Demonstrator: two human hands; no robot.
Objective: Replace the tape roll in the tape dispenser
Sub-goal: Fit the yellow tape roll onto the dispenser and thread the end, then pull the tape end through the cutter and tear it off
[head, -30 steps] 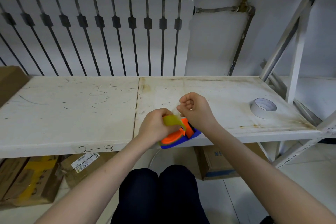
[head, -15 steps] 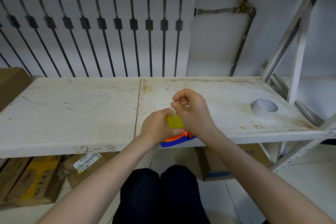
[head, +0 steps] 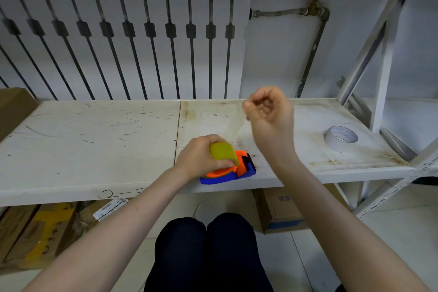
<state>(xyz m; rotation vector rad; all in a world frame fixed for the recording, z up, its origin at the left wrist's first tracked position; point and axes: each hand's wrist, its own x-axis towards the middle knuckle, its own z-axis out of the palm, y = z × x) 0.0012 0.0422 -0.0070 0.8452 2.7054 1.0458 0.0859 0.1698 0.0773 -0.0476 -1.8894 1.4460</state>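
The left hand [head: 201,156] clamps a yellow roll [head: 222,153] down on the dispenser [head: 228,172], fingers wrapped over the roll's top and thumb along its near side. The right hand [head: 269,111] is raised above and beyond it, thumb and fingertips pinched together; a faint clear strip seems to run from the roll up toward the pinch, so it probably grips the tape's free end, though the film is too thin to be certain.

The dispenser, orange on a blue base with a black cutter at its right end, sits at the front edge of the shelf [head: 94,140], its base just overhanging the lip. A second roll [head: 341,137], white, lies flat well to the right.

Judging from this, the tape is being drawn out to thread toward the cutter. The risks:
- The strip could twist or fold onto itself if the pull goes slack, and stuck film is hard to free.
- A pull angled upward could lift the roll off its seat if the left hand eases.
- A sideways tug could tip the dispenser off the shelf.
- The end could slip from the pinch and snap back onto the roll.
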